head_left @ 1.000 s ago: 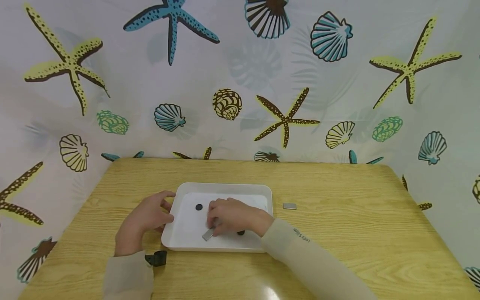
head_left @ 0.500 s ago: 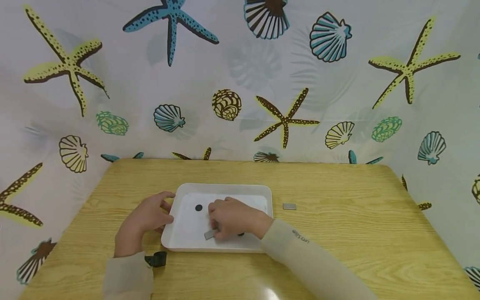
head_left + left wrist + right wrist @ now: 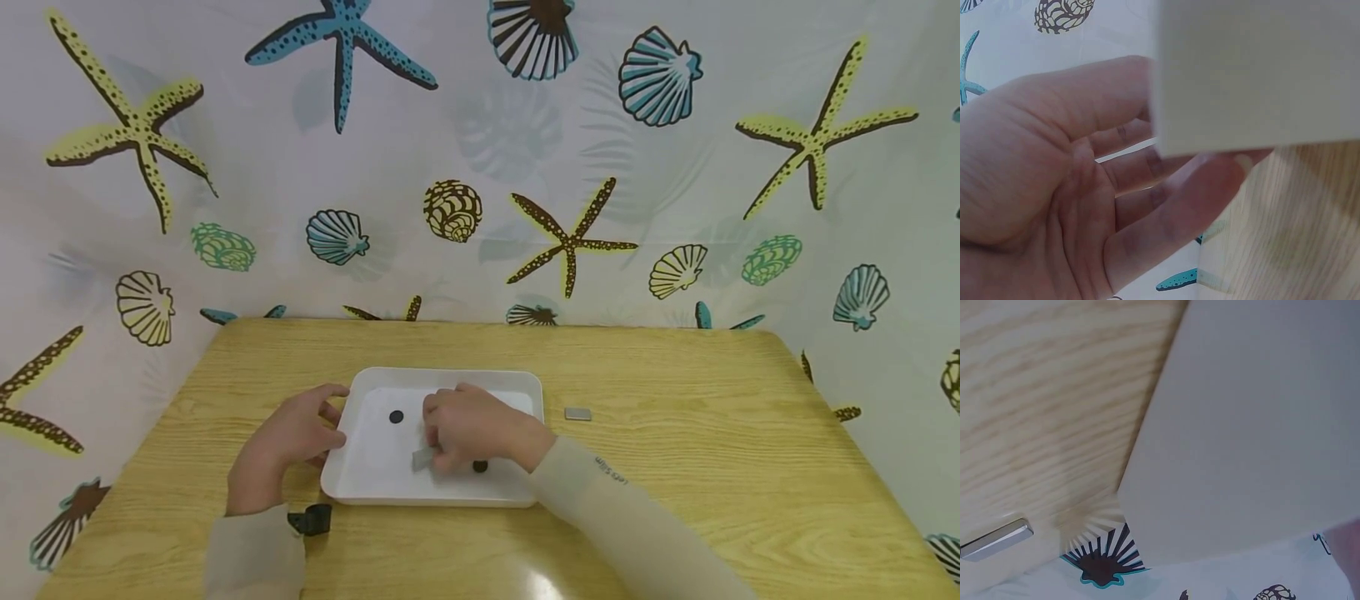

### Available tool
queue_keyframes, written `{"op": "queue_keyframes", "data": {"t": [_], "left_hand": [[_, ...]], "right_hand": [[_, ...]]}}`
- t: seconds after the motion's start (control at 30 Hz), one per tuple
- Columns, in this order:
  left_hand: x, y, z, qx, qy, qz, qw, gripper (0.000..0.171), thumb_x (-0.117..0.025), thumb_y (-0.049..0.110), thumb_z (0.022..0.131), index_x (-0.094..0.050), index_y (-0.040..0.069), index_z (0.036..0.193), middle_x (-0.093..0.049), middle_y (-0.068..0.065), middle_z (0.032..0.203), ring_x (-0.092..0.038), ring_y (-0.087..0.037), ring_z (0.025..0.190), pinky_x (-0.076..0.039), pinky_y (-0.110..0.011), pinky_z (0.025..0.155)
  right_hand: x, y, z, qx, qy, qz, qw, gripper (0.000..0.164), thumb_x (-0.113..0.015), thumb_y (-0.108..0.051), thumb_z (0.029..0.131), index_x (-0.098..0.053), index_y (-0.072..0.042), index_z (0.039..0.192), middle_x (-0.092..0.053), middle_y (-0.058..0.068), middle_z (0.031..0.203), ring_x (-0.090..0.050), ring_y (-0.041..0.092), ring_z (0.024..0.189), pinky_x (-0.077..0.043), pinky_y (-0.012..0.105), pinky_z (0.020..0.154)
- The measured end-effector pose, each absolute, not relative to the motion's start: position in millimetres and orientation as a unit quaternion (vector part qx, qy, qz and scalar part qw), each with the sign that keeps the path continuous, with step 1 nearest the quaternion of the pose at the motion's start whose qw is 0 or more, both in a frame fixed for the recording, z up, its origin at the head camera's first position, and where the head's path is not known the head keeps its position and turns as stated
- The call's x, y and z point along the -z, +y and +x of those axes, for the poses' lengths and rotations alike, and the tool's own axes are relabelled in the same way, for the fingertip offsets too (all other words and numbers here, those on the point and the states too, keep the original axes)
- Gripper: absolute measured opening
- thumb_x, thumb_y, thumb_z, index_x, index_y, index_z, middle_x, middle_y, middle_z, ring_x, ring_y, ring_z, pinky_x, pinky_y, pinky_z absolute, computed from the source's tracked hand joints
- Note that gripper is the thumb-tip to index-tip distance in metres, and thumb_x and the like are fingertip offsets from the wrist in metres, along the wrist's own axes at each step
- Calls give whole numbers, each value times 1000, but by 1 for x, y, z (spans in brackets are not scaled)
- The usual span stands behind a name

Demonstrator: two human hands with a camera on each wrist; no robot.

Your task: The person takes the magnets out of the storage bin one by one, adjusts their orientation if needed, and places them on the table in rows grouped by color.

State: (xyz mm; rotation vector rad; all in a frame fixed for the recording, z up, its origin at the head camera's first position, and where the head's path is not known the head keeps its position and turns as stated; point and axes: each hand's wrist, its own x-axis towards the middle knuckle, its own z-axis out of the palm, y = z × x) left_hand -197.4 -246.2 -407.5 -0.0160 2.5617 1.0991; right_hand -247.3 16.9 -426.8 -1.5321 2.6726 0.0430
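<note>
Inside the white tray [image 3: 375,479], my right hand [image 3: 476,429] pinches a small flat grey metal bar [image 3: 422,458], fingers pointing down. The bar's right end is hidden by the fingers. A black disc [image 3: 396,417] lies to the left of that hand in the tray, and another black disc [image 3: 480,467] lies just below its wrist. My left hand [image 3: 296,429] rests at the tray's left wall, its fingers loosely bent. In the left wrist view, its thumb [image 3: 1191,200] reaches the lower edge of the wall. Only a sliver of the right hand [image 3: 1344,550] shows in the right wrist view.
A second silver metal bar [image 3: 577,413] lies on the wooden table [image 3: 712,467], right of the tray. A black strap piece [image 3: 311,520] sits at the left cuff. A curtain [image 3: 420,108] with shells and starfish hangs behind the table.
My right hand has shifted slightly right and up within the tray, and the metal bar has turned and moved a little with it. My left hand stays at the tray's wall.
</note>
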Motion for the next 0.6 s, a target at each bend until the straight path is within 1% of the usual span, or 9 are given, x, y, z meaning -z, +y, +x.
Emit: {"op": "queue_keyframes", "data": {"t": [0.23, 0.43, 0.6], "left_hand": [[408, -247, -198, -387, 905, -6, 175, 73, -67, -3, 91, -32, -4, 155, -56, -33, 129, -72, -26, 83, -64, -41, 68], [409, -247, -199, -384, 906, -7, 175, 73, -67, -2, 91, -32, -3, 155, -57, -33, 128, -71, -26, 85, -65, -42, 69], [411, -248, -200, -381, 908, -4, 172, 73, -67, -2, 91, -33, -4, 155, -58, -33, 127, -71, -26, 83, -65, -41, 69]], "right_hand": [[414, 24, -250, 27, 874, -483, 41, 12, -73, -34, 87, -76, -24, 94, -68, -11, 108, -60, 6, 101, -47, 27, 89], [404, 33, -253, 57, 873, -484, 21, 9, -72, -30, 88, -76, -23, 92, -69, -9, 107, -61, 6, 98, -51, 34, 96], [397, 41, -256, 81, 873, -481, 10, 7, -72, -28, 87, -75, -22, 90, -68, -9, 108, -63, 8, 101, -52, 36, 97]]}}
